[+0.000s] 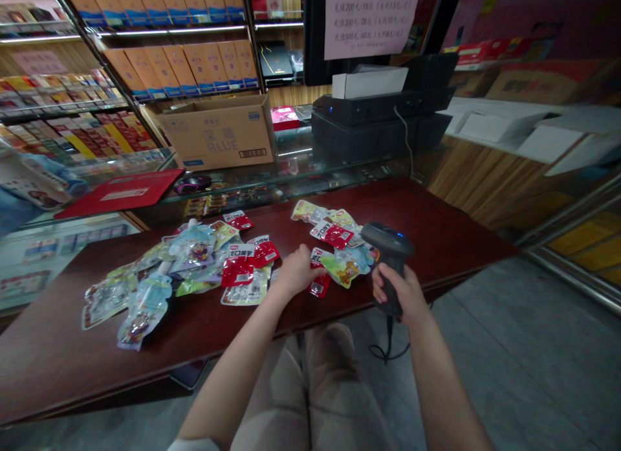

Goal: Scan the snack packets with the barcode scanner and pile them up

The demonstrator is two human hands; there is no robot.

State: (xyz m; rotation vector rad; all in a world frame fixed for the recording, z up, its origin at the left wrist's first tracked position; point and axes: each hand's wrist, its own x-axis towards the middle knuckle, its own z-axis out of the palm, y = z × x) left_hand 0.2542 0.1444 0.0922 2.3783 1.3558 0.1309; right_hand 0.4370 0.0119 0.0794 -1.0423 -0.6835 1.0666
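Note:
My right hand (402, 294) is wrapped round the grip of a dark barcode scanner (388, 239), whose cable hangs below the table edge. A small blue light shows on the scanner's top. My left hand (297, 271) has its fingers closed at the edge of a small red and white snack packet (319, 285), which it partly covers. Beside that packet lies a small pile of snack pouches (345, 264), close to the scanner's head. Left of my left hand spreads a larger heap of snack pouches (194, 247), with several red packets (237, 266) at its right side.
The dark red table (436, 224) stands before a glass counter with a cardboard box (218, 132), a mouse (193, 184) and a black cash register unit (378, 124). A red folder (123, 192) lies at left, near another person's blurred sleeve (19, 198). Stocked shelves rise behind.

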